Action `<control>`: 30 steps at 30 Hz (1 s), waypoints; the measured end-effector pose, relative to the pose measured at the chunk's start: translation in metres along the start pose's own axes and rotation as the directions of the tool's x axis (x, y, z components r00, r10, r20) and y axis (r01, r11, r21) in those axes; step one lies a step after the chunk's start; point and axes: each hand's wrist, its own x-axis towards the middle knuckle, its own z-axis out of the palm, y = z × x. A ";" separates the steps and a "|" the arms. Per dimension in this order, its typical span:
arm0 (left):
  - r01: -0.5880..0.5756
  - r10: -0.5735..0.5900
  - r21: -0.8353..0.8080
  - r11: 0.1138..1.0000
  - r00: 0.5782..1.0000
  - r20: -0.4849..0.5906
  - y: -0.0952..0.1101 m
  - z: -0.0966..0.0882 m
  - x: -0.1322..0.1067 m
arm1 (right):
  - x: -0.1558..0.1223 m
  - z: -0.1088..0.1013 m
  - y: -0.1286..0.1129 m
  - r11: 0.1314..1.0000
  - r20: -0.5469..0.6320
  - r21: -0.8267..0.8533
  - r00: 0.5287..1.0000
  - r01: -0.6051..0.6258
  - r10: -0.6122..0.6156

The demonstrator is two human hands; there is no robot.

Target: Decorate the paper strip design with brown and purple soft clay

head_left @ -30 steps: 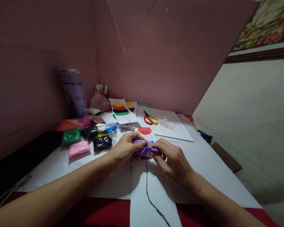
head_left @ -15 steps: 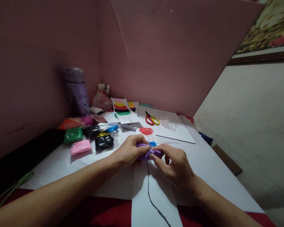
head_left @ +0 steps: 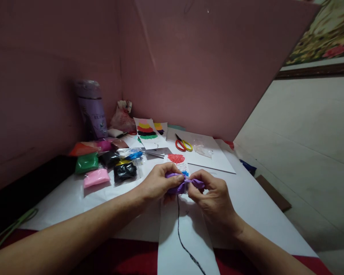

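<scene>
Both hands meet over a white paper strip [head_left: 186, 236] that carries a curved black line. My left hand [head_left: 156, 183] grips a lump of purple clay in clear plastic wrap [head_left: 180, 185] with thumb and fingers closed on it. My right hand [head_left: 210, 194] pinches the other end of the same purple clay, fingers curled. Just behind the hands lies a small paper with a red and blue clay picture [head_left: 177, 161].
Several wrapped clay packs lie at the left: pink [head_left: 96, 177], green [head_left: 86, 162], black [head_left: 124, 172], orange [head_left: 81, 149]. Farther back stand a purple bottle [head_left: 92, 110], a striped clay picture [head_left: 146, 131] and red-yellow scissors [head_left: 183, 144]. Pink walls enclose the white table [head_left: 255, 206].
My right hand has drawn slightly to the right, stretching the purple clay out between the two hands. The view shifted a little; the other things stayed put.
</scene>
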 end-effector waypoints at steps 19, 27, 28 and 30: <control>0.033 -0.029 0.082 0.996 0.998 -0.046 -0.003 -0.005 0.005 | 0.002 -0.005 0.001 0.992 0.187 -0.006 0.974 0.129 -0.125; 0.038 -0.038 0.011 0.999 0.999 -0.016 0.000 -0.003 0.004 | 0.004 -0.005 -0.001 0.988 0.163 0.117 0.984 -0.096 0.076; 0.040 -0.041 -0.007 0.999 0.999 -0.021 0.000 -0.002 0.003 | 0.004 -0.005 -0.001 0.983 0.164 0.137 0.981 -0.126 0.102; 0.045 -0.046 -0.043 0.998 0.998 -0.036 0.000 -0.002 0.003 | 0.005 -0.005 0.000 0.973 0.159 0.164 0.978 -0.161 0.135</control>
